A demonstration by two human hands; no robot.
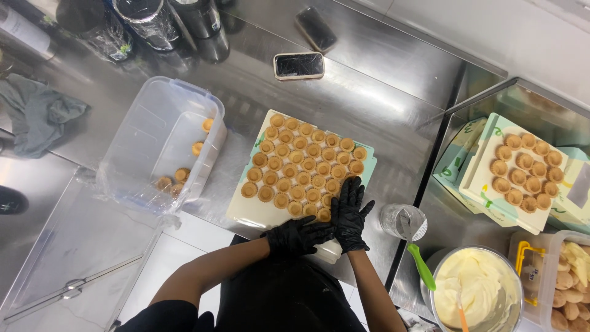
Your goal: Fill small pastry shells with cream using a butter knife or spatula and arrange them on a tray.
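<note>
Both my hands wear black gloves and rest at the near corner of a pale board [246, 212] covered with several rows of small round tart shells [299, 161]. My right hand [350, 212] lies flat with fingers spread, touching the shells at the board's near right edge. My left hand [299, 235] lies beside it, fingers against the board's near edge over a white object [327, 251]. Neither hand grips anything that I can see.
A clear plastic tub [161, 144] holding a few shells stands to the left. A phone [298, 65] lies behind the board. To the right are a glass with a green-handled tool [405, 222], a bowl of cream [476, 289], and a second board of shells [522, 172].
</note>
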